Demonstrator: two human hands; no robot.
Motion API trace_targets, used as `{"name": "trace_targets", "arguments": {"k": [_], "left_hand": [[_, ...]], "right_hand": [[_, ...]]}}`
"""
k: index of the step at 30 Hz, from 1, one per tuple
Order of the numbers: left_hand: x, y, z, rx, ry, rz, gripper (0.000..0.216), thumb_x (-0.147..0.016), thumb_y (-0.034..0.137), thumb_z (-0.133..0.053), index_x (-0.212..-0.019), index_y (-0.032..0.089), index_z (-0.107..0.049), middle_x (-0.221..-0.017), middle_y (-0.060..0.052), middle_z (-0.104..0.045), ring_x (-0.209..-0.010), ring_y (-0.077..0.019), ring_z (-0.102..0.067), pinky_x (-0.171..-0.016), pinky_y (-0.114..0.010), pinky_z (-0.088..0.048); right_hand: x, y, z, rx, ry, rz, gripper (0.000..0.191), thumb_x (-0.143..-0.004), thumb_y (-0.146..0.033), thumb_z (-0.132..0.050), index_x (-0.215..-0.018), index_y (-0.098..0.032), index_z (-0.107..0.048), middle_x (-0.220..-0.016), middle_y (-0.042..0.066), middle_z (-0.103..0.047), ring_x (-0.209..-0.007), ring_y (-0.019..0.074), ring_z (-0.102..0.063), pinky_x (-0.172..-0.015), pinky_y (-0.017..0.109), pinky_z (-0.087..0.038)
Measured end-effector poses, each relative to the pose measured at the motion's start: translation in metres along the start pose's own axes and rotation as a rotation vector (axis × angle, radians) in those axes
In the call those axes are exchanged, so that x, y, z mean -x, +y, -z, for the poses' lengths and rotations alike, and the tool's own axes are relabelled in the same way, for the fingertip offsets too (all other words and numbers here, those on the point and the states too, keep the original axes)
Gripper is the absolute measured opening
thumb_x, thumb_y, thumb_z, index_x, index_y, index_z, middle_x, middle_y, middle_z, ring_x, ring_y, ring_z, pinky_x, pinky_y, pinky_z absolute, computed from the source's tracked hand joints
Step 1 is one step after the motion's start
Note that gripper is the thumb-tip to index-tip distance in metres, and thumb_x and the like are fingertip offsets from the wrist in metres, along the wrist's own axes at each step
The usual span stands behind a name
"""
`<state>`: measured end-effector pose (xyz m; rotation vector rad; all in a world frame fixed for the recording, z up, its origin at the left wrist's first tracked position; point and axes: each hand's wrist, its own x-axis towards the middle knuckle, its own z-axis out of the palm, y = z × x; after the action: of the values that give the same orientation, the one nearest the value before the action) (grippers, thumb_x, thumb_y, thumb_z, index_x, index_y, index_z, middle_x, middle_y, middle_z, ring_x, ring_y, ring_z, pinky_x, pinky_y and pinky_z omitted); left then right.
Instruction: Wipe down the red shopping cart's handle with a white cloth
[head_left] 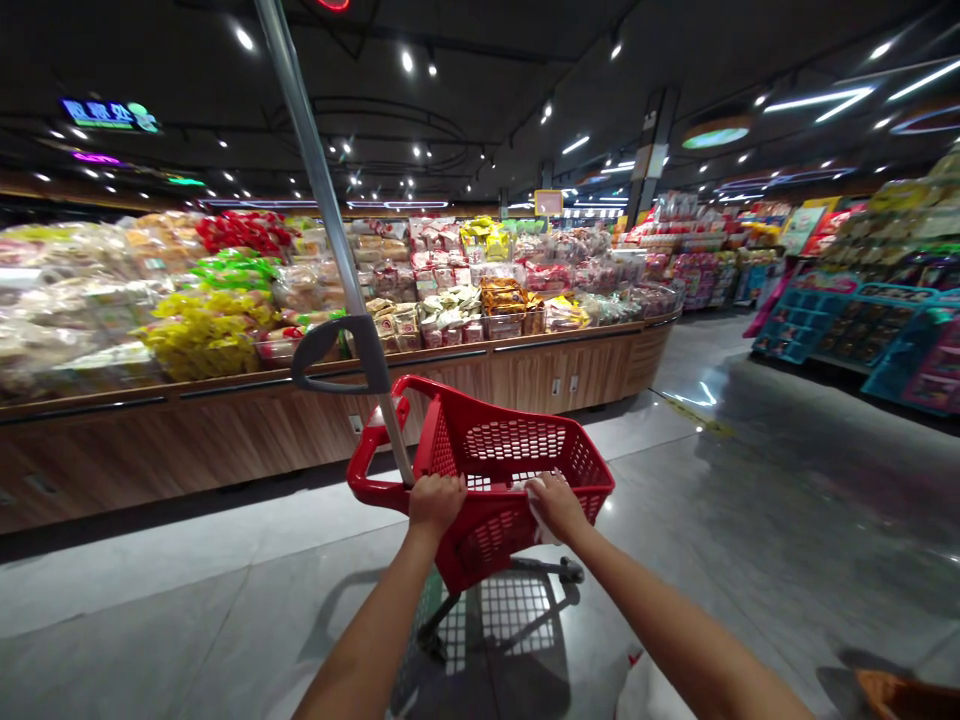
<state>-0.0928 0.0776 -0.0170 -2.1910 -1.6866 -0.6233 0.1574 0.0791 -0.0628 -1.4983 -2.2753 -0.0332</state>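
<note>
A red plastic shopping cart (517, 415) with perforated basket walls stands side-on before me. My left hand (437, 502) is closed over the near rim, close to the handle end. Farther right along that rim, my right hand (556, 508) presses a crumpled white cloth (537, 492) against the basket; whether it is fabric or paper I cannot tell. A grey metal pole (319, 180) rises from the handle end, with a dark grey loop grip (330, 355) on it. The basket's floor is partly hidden by the near wall and my hands.
Behind the cart runs a long wood-panelled display counter (585, 375) piled with bagged goods. Blue racks (806, 315) stand at the right, beyond grey polished floor (720, 520). Cart wheels (571, 570) rest on the floor. Something orange-brown (904, 695) shows at the lower right.
</note>
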Motion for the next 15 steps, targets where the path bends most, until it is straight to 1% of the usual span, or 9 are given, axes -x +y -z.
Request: {"name": "trace_targets", "arguments": {"k": [3,5,6,7,8,9,11,13,15], "left_hand": [[-0.002,0.003,0.001,-0.117,-0.028,-0.015,0.041,-0.091,0.026,-0.036,-0.067,0.015,-0.068,-0.065,-0.011,-0.067,-0.066,-0.0222,-0.06,-0.064,-0.034,-0.035],[-0.002,0.004,0.003,-0.145,-0.044,-0.04,0.04,-0.091,0.025,-0.036,-0.069,0.015,-0.069,-0.066,-0.011,-0.068,-0.066,-0.0222,-0.06,-0.064,-0.033,-0.035],[-0.002,0.004,0.005,-0.151,-0.054,-0.051,0.04,-0.091,0.024,-0.036,-0.069,0.015,-0.069,-0.066,-0.011,-0.068,-0.066,-0.0223,-0.061,-0.063,-0.033,-0.034],[-0.002,0.004,0.007,-0.154,-0.066,-0.063,0.04,-0.091,0.024,-0.036,-0.07,0.015,-0.069,-0.066,-0.011,-0.068,-0.066,-0.0225,-0.061,-0.063,-0.033,-0.034],[-0.001,0.003,0.009,-0.156,-0.075,-0.072,0.041,-0.091,0.025,-0.036,-0.07,0.015,-0.069,-0.066,-0.012,-0.068,-0.066,-0.0228,-0.061,-0.062,-0.033,-0.034],[-0.001,0.002,0.01,-0.156,-0.082,-0.079,0.041,-0.092,0.025,-0.035,-0.071,0.015,-0.069,-0.066,-0.012,-0.068,-0.066,-0.0229,-0.062,-0.062,-0.033,-0.033],[0.0,-0.001,0.013,-0.157,-0.088,-0.081,0.043,-0.093,0.028,-0.034,-0.071,0.015,-0.069,-0.066,-0.012,-0.069,-0.066,-0.0228,-0.062,-0.061,-0.033,-0.033],[0.001,-0.005,0.014,-0.158,-0.075,-0.068,0.045,-0.093,0.029,-0.033,-0.07,0.015,-0.069,-0.066,-0.012,-0.068,-0.066,-0.0225,-0.061,-0.062,-0.033,-0.033],[0.002,-0.007,0.013,-0.156,-0.055,-0.061,0.045,-0.093,0.029,-0.033,-0.068,0.015,-0.069,-0.065,-0.011,-0.068,-0.065,-0.022,-0.061,-0.062,-0.033,-0.033]], "right_hand": [[-0.022,-0.056,-0.006,-0.11,0.05,0.074,0.02,-0.09,-0.021,-0.049,-0.107,-0.022,-0.058,-0.1,0.005,-0.058,-0.093,0.0185,-0.054,-0.104,0.041,-0.028],[-0.037,-0.09,-0.011,-0.166,0.089,0.099,0.018,-0.089,-0.022,-0.049,-0.105,-0.021,-0.057,-0.099,0.005,-0.058,-0.092,0.0187,-0.053,-0.102,0.041,-0.03],[-0.042,-0.1,-0.013,-0.178,0.101,0.109,0.017,-0.089,-0.022,-0.05,-0.105,-0.021,-0.057,-0.098,0.005,-0.057,-0.092,0.0189,-0.053,-0.102,0.041,-0.031],[-0.045,-0.106,-0.014,-0.179,0.103,0.124,0.018,-0.088,-0.023,-0.052,-0.104,-0.021,-0.057,-0.097,0.005,-0.058,-0.091,0.019,-0.053,-0.102,0.041,-0.032],[-0.045,-0.105,-0.015,-0.171,0.094,0.143,0.018,-0.087,-0.024,-0.053,-0.104,-0.021,-0.057,-0.096,0.004,-0.058,-0.09,0.0188,-0.054,-0.102,0.041,-0.031],[-0.043,-0.097,-0.014,-0.155,0.075,0.163,0.019,-0.087,-0.024,-0.053,-0.105,-0.022,-0.058,-0.095,0.004,-0.058,-0.089,0.0184,-0.054,-0.103,0.041,-0.03],[-0.032,-0.067,-0.012,-0.111,0.024,0.182,0.02,-0.087,-0.022,-0.053,-0.106,-0.023,-0.058,-0.096,0.003,-0.059,-0.089,0.0176,-0.055,-0.106,0.042,-0.026],[-0.013,-0.024,-0.008,-0.056,-0.011,0.13,0.02,-0.088,-0.019,-0.05,-0.105,-0.024,-0.059,-0.099,0.003,-0.06,-0.092,0.0174,-0.055,-0.108,0.043,-0.023],[0.007,0.02,-0.003,-0.004,-0.021,0.044,0.022,-0.088,-0.019,-0.05,-0.107,-0.024,-0.06,-0.103,0.004,-0.061,-0.096,0.0187,-0.055,-0.109,0.045,-0.02]]}}
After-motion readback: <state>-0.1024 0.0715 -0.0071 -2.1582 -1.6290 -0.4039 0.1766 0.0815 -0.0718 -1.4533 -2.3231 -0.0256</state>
